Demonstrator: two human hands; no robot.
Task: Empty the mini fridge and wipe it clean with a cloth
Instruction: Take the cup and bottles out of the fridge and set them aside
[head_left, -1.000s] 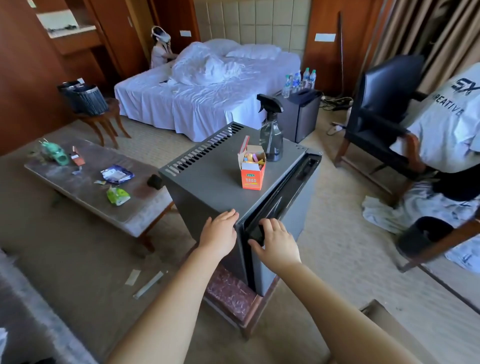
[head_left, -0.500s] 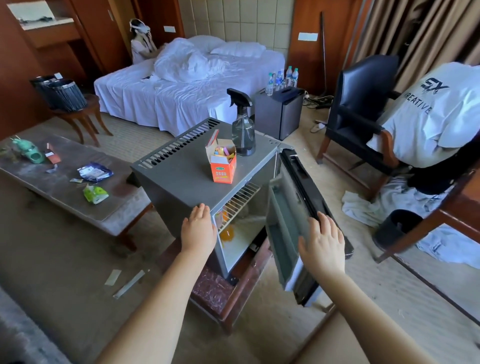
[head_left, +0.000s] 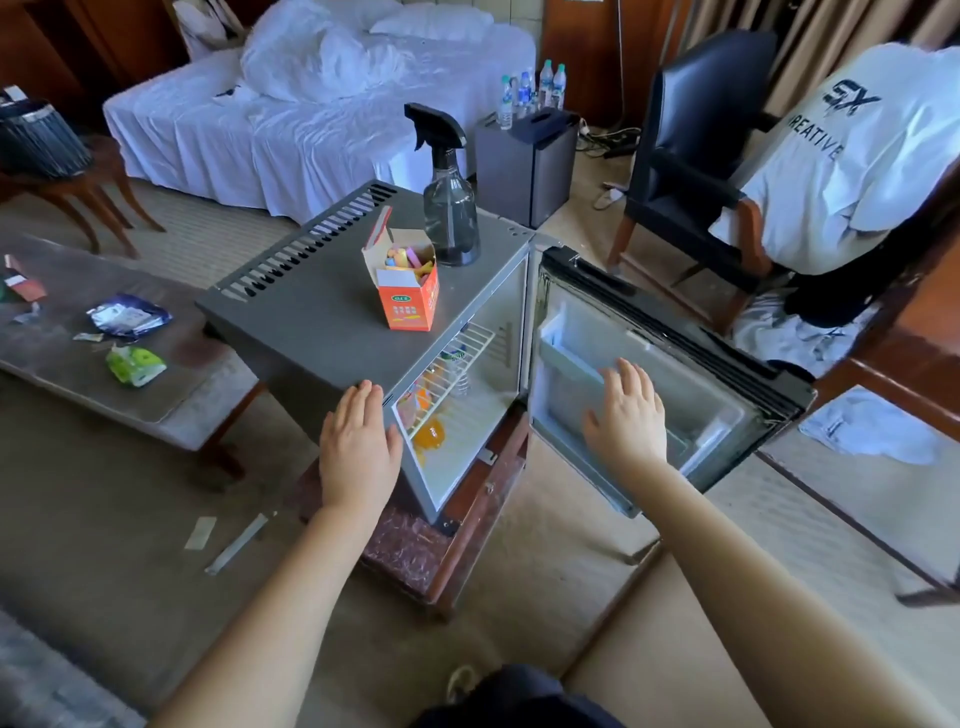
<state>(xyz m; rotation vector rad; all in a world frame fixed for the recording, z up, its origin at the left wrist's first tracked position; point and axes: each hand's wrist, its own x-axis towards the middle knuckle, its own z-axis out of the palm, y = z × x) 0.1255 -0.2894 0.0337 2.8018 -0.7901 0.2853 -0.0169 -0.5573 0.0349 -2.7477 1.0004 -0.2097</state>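
Spray bottle (head_left: 450, 221), orange box (head_left: 410, 299) atop fridge (head_left: 311, 322)

I'm looking into a hotel room: an unmade white bed (head_left: 291, 130) far off, curtains (head_left: 779, 31) and an armchair (head_left: 691, 135) far right, a mini fridge (head_left: 322, 312) near me.

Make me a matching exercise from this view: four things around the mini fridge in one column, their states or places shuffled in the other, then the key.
Column one
1. spray bottle
2. orange box
3. fridge door
4. left hand

Column two
A. stands wide open, inner shelf showing
B. top flap up, coloured pieces inside
C. flat, fingers straight, at the near top edge of the mini fridge
D. upright on the fridge top, with a black trigger head

Pairs: 1-D, 2-B, 3-A, 4-C
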